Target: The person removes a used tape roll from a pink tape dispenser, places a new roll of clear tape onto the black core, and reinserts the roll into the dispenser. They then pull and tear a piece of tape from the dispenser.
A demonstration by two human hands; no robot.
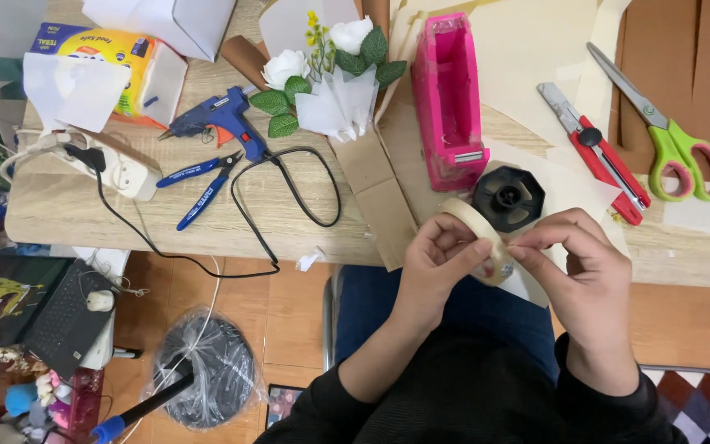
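Note:
Both my hands hold a roll of clear tape (pixel 486 234) just off the table's near edge, above my lap. My left hand (pixel 437 267) grips the roll's left side with the thumb on its rim. My right hand (pixel 581 271) pinches the roll's right side, fingertips on the tape surface. A black tape core (pixel 509 197) lies on the table right behind the roll. A pink tape dispenser (pixel 451 99) stands empty behind that.
On the wooden table (pixel 67 205) lie a blue glue gun (pixel 219 119), blue pliers (pixel 203 185), a white power strip (pixel 121 168), a white-flower bouquet (pixel 322 70), a red cutter (pixel 597 152), green scissors (pixel 667 136), and a tissue box (pixel 112 66). Cardboard (pixel 380 189) overhangs the edge.

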